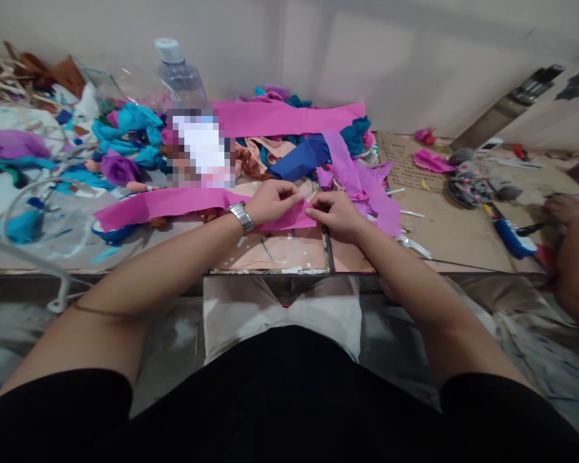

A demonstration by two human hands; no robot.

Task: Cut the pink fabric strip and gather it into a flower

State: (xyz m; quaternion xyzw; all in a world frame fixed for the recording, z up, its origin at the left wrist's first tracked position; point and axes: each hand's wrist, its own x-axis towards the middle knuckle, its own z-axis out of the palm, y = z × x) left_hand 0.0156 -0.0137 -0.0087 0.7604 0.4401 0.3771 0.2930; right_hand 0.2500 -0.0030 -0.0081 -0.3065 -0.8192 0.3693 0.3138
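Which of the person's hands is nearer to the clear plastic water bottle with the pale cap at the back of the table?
Left. The left hand lies below and right of the clear plastic water bottle, pinching the pink paper strip; the right hand is farther right.

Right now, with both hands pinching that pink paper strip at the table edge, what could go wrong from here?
1. The left hand and right hand pinch the thin pink strip close together; pulling apart could tear it.
2. The strip's long free end trails left among paper flowers and scraps, so it might snag or drag them.
3. The water bottle stands right behind the paper pile; a tug on the pile could perhaps tip it.
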